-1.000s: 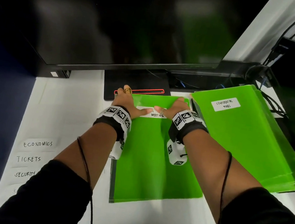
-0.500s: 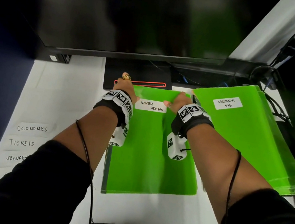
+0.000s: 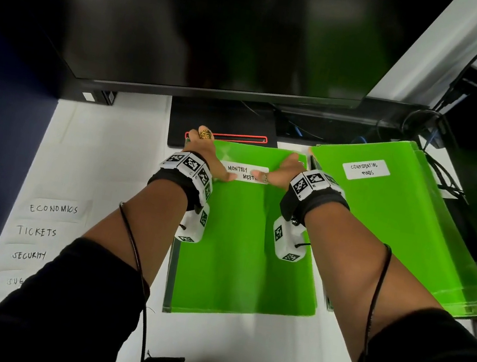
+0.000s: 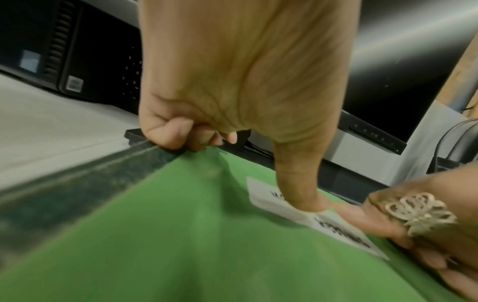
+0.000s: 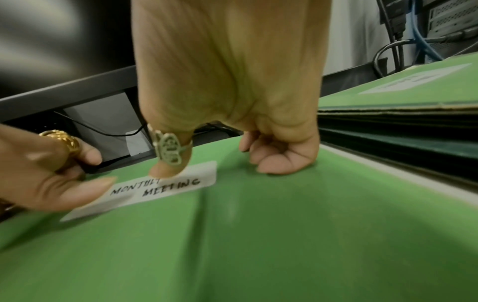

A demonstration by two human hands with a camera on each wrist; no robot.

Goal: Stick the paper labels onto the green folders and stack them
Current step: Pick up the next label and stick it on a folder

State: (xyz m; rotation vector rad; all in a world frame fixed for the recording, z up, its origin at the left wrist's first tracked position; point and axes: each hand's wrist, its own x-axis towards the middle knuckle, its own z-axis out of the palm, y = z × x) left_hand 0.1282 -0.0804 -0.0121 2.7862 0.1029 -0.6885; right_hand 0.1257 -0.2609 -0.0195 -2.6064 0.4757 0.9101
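A green folder (image 3: 245,245) lies flat in front of me, with a white label reading MONTHLY MEETING (image 3: 245,172) near its top edge. My left hand (image 3: 203,156) curls its fingers over the folder's far left corner while its thumb presses the label's left part (image 4: 344,230). My right hand (image 3: 284,172) rests curled fingers on the folder (image 5: 284,235) and its ringed thumb presses the label (image 5: 175,183). At the right stands a stack of green folders (image 3: 396,232); the top one bears a CONFIDENTIAL label (image 3: 365,169).
Loose paper labels lie in a column at the left: ECONOMICS (image 3: 54,208), TICKETS (image 3: 36,231), SECURITY (image 3: 29,254). A big dark monitor (image 3: 209,24) and its black base (image 3: 224,128) stand just behind the folder. Cables (image 3: 441,170) run behind the stack.
Half a second ago the thumbs sat off the label's two ends; now both have slid inward onto it. The folder has not moved.
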